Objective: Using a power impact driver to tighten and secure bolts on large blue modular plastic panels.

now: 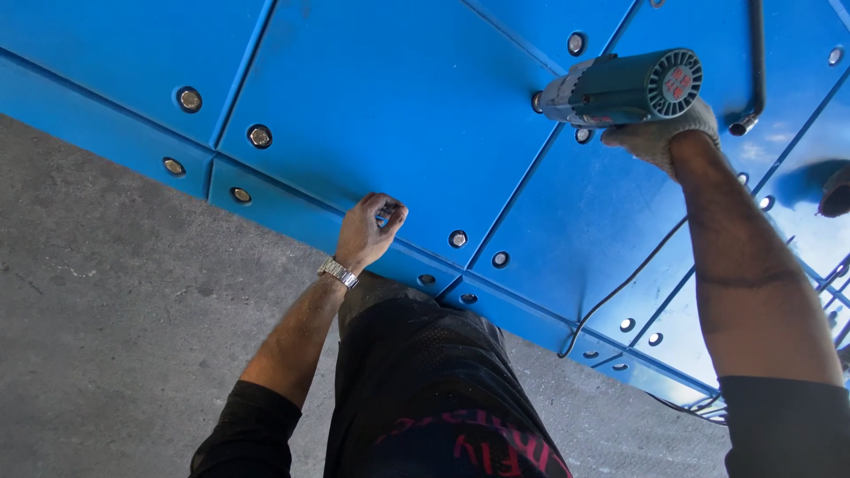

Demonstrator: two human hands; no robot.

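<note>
Your gloved right hand point(660, 137) is wrapped around the power drill point(620, 88), its nose on a bolt up-right of your left hand point(367, 232), which pinches another bolt point(384, 218). The drill looks heavy and rigid: grip its handle firmly.

Lighting is bright, even daylight. The blue panels point(398, 106) carry a glossy sheen, with pale sky-like glare at 3 to 4 o'clock. A dark soft shadow sits at 3 o'clock. The concrete floor point(115, 292) is evenly lit. Focus is sharp centrally; lines bend toward the edges.
</note>
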